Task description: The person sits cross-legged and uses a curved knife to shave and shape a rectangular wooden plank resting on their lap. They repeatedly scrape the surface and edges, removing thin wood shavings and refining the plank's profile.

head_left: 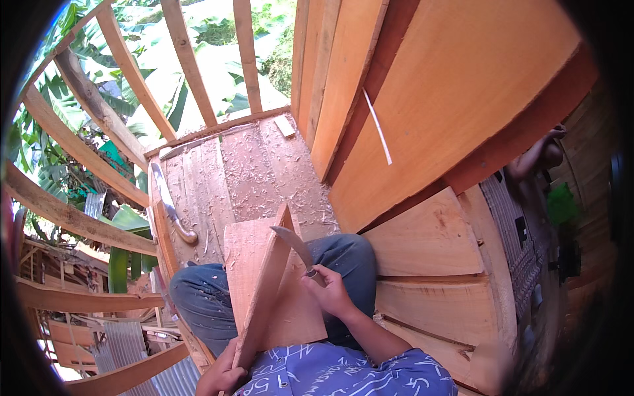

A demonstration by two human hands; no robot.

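Observation:
My right hand is wrapped round the handle of a knife with a curved blade. Its blade lies along the upper part of a narrow wooden board that stands on edge, tilted, running away from my body. With my left hand I grip the near end of that board, low at the picture's bottom. Under it a wider flat board rests across my lap between my knees. Whether the blade is cutting into the wood cannot be made out.
Wood shavings litter the plank floor. A long-bladed tool with a wooden handle lies by the left edge, and a small pale block farther off. Slatted railing encloses the left; a wooden wall rises right. Another person is at far right.

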